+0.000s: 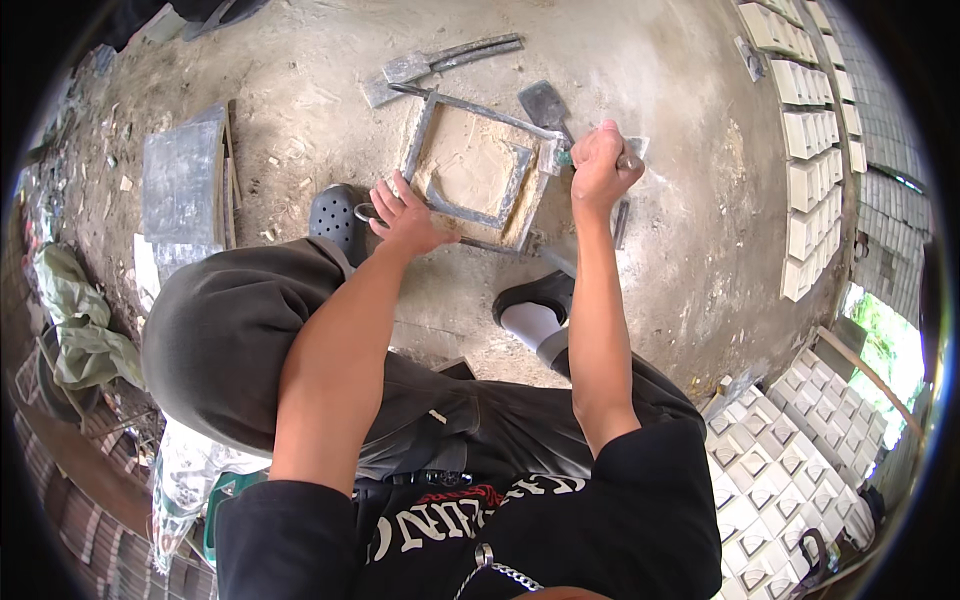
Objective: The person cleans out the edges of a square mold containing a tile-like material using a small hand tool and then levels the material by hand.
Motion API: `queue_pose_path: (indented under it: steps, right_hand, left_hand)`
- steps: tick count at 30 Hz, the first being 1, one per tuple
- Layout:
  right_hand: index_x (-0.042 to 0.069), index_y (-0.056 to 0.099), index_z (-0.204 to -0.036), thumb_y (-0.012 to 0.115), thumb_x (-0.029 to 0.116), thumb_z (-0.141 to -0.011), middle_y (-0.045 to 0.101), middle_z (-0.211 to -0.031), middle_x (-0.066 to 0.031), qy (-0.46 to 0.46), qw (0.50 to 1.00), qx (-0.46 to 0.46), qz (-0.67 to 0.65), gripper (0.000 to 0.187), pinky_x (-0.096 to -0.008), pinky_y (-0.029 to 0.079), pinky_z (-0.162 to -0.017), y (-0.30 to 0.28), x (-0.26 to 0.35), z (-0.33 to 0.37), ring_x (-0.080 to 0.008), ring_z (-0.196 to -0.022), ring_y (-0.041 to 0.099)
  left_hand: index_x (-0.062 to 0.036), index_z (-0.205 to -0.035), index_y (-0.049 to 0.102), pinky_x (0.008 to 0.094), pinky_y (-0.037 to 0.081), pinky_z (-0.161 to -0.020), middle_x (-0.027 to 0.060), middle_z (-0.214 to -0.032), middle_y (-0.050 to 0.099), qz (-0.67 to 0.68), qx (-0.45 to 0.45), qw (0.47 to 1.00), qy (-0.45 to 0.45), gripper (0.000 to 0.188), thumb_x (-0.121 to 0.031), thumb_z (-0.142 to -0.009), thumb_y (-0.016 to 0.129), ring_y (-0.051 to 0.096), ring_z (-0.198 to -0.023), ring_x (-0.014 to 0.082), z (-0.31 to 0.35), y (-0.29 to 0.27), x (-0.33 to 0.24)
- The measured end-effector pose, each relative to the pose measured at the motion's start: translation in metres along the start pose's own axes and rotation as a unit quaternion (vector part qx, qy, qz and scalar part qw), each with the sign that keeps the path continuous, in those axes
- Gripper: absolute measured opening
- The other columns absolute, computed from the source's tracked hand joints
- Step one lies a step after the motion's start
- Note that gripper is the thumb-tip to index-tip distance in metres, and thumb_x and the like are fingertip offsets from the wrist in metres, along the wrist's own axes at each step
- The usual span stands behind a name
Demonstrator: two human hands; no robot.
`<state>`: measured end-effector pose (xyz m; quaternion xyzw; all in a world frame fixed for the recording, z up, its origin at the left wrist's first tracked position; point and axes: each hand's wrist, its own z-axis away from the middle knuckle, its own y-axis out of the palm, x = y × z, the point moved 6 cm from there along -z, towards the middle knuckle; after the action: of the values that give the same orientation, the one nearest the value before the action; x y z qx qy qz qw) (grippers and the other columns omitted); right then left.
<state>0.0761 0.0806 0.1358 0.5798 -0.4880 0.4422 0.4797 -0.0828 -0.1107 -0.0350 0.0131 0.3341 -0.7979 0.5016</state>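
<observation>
A square metal frame mould (425,128) lies on the floor in front of me, with pale sandy material (468,165) in it. Inside sits a smaller dark angled frame (518,170). My left hand (405,215) rests on the mould's near left corner with its fingers spread, beside a metal loop handle (366,212). Closed in a fist, my right hand (603,165) grips a hammer-like tool (550,155) with a pale blocky head and a bit of green at its neck. The tool's head is at the mould's right edge; my fist hides most of its handle.
Beyond the mould lie a dark flat-bladed tool (544,104) and metal bars (470,52). Stacked dark boards (185,178) are at the left. Rows of pale cast blocks (812,190) line the right side, with more blocks (780,480) at the lower right. My shoes (338,220) flank the mould.
</observation>
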Motion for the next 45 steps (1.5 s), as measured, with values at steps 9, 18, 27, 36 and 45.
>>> queue_pose_path:
  steps: [9, 18, 27, 36, 45]
  right_hand:
    - [0.008, 0.034, -0.051, 0.051, 0.013, -0.094, 0.038, -0.048, 0.0006, -0.030, 0.997, -0.059, 0.041, 0.046, -0.0284, 0.025, -0.042, -0.005, -0.005, 0.006, -0.0074, -0.043, 0.034]
    - [0.008, 0.037, -0.050, 0.049, 0.012, -0.094, 0.041, -0.048, 0.0005, -0.028, 0.995, -0.058, 0.071, 0.046, -0.0268, 0.027, -0.042, -0.005, 0.002, 0.012, -0.0078, -0.042, 0.034]
    - [0.008, 0.036, -0.055, 0.053, 0.015, -0.092, 0.035, -0.050, 0.0024, -0.004, 0.998, 0.069, -0.011, 0.042, -0.0273, 0.022, -0.042, 0.020, 0.009, -0.012, -0.0074, -0.044, 0.033]
    - [0.007, 0.035, -0.053, 0.050, 0.016, -0.095, 0.036, -0.049, 0.0012, 0.018, 0.977, 0.212, -0.020, 0.045, -0.0272, 0.025, -0.043, 0.030, -0.025, -0.023, -0.0083, -0.045, 0.033]
    - [0.008, 0.030, -0.052, 0.051, 0.013, -0.092, 0.031, -0.049, 0.0020, 0.050, 0.984, 0.167, -0.036, 0.046, -0.0293, 0.020, -0.044, 0.041, 0.015, -0.035, -0.0081, -0.044, 0.027]
  left_hand:
    - [-0.0057, -0.147, -0.024, 0.0701, 0.008, -0.108, 0.0319, -0.153, -0.017, 0.013, -0.012, 1.000, 0.019, 0.152, -0.044, -0.055, 0.092, -0.016, -0.144, 0.0449, -0.001, 0.000, -0.002]
    - [-0.0058, -0.147, -0.023, 0.0709, 0.010, -0.107, 0.0326, -0.153, -0.016, 0.002, -0.013, 1.000, 0.009, 0.153, -0.046, -0.054, 0.092, -0.015, -0.144, 0.0456, -0.002, 0.000, 0.000]
    - [-0.0076, -0.147, -0.025, 0.0696, 0.011, -0.108, 0.0297, -0.153, -0.016, -0.004, -0.002, 1.000, 0.002, 0.154, -0.050, -0.054, 0.091, -0.016, -0.144, 0.0432, -0.001, 0.001, 0.001]
    - [-0.0071, -0.147, -0.025, 0.0700, 0.010, -0.108, 0.0300, -0.153, -0.017, -0.011, 0.001, 1.000, 0.008, 0.155, -0.051, -0.054, 0.091, -0.017, -0.144, 0.0430, 0.002, 0.004, -0.002]
    - [-0.0080, -0.147, -0.023, 0.0703, 0.011, -0.108, 0.0309, -0.153, -0.016, -0.005, -0.004, 1.000, -0.001, 0.154, -0.050, -0.054, 0.091, -0.017, -0.144, 0.0431, 0.002, 0.007, 0.006]
